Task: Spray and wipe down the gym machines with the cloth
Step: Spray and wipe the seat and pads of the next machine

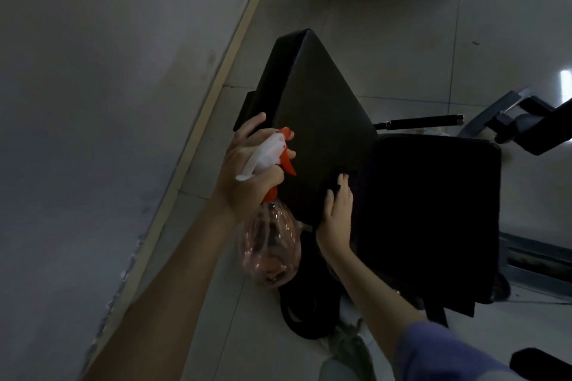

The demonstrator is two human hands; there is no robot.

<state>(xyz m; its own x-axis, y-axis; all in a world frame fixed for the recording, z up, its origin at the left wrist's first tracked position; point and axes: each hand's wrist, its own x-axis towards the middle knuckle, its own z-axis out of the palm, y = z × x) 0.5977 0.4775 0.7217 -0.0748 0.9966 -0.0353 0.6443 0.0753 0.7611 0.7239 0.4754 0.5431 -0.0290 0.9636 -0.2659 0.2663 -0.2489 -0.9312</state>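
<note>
Bare to the elbow, the left forearm reaches in from the lower left corner, its left hand (244, 170) wrapped around the neck of a clear spray bottle (269, 244). One finger sits on the orange trigger (288, 164) and another sticks out straight past the nozzle (286, 133). The bottle hangs body-down toward the camera, with its white head tipped up and forward. The nozzle faces the black back pad (315, 102) of a gym machine, just beside it and not touching.

The right hand (335, 219), on an arm in a blue sleeve (448, 349), lies flat with its fingers nearly straight. It presses a dark cloth (343, 172) against the pad near where the back pad meets the seat pad (433, 210). The cloth is hard to pick out against the black upholstery, and only a small fold shows at the fingertips.

The back pad's long axis runs away from the person, from the right hand toward the far corner near the skirting (216, 86). Most of its surface therefore lies beyond both hands. The nozzle is nearer that stretch than the cloth is, so a spray would likely land ahead of the cloth. The wipe would then probably travel up the pad's length. A black handle bar (424, 121) juts out behind the seat, above the pale tiled floor (402, 25).
</note>
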